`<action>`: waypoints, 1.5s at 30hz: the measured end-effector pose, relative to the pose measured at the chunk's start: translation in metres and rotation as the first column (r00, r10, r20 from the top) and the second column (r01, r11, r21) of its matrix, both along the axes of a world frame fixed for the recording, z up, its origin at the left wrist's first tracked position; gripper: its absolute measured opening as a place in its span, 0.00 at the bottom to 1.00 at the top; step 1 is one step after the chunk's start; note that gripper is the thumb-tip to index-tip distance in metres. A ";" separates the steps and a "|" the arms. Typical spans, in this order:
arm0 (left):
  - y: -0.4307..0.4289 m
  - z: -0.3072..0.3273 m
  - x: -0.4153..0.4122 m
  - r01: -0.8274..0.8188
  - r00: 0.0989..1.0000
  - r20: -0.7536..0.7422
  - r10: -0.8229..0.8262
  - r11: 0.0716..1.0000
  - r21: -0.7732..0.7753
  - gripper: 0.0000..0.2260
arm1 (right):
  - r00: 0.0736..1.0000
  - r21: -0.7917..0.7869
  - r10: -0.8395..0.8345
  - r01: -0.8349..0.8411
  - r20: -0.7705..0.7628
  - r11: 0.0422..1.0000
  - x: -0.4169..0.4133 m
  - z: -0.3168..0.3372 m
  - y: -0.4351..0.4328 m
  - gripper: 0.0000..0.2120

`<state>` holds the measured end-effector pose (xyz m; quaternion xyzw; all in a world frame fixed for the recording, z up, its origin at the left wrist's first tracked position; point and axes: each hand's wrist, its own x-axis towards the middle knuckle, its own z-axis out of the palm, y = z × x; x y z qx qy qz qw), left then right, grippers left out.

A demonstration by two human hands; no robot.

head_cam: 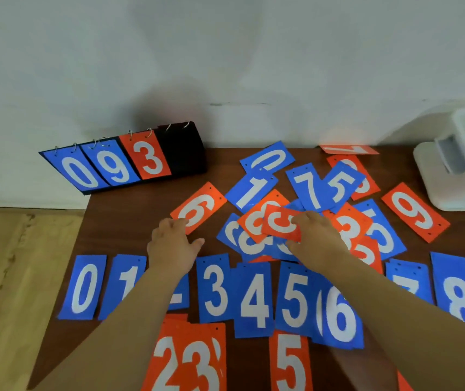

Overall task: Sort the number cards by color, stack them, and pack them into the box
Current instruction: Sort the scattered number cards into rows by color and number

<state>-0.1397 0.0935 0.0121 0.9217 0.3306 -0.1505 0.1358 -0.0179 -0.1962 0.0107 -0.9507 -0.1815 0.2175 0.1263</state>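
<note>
The right hand [317, 239] has its fingers [296, 221] pinched on the near right corner of an orange card [280, 222], thumb below and fingertips on top. That card lies on top of the loose heap in the middle of the worktop [130, 210], its long axis running roughly from 9 to 3 o'clock, and it overlaps another orange card and several blue ones. Its digit is turned sideways and partly covered, so I cannot read it for sure.

The left hand [173, 245] is spread open and grips nothing. Its fingertips reach the near end of the orange 6 card [199, 208], which lies apart from the heap at about 10 o'clock from it, long axis slanting from 7 to 1 o'clock.

So each hand has its own orange card: the left is nearer the 6, the right already has the heap card. The orange row, with the orange 5 [290, 362] in it, lies at 6 o'clock, closest to the person, past the blue row where the blue 4 [254, 299] sits. Both cards probably need to travel toward 6 o'clock over the blue row. The white box [451, 176] stands at 2 o'clock, well apart.
</note>
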 end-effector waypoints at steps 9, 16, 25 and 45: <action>0.041 -0.029 0.048 0.006 1.000 -0.001 -0.006 0.999 -0.053 0.28 | 0.973 -0.219 0.231 -0.230 -0.022 0.948 0.046 -0.016 0.043 0.21; 0.052 -0.033 0.060 -0.008 1.000 0.014 0.010 0.990 -0.140 0.27 | 0.965 -0.193 0.254 -0.262 -0.066 0.945 0.067 -0.018 0.055 0.16; 0.036 -0.004 0.042 -0.124 0.959 0.192 0.206 0.921 -0.369 0.10 | 0.956 0.436 -0.261 0.294 -0.135 0.851 0.069 0.022 0.049 0.07; -0.202 0.108 -0.027 0.047 0.855 0.417 0.308 0.755 -0.654 0.23 | 0.732 0.543 -0.405 0.679 -0.547 0.494 -0.100 0.091 -0.111 0.04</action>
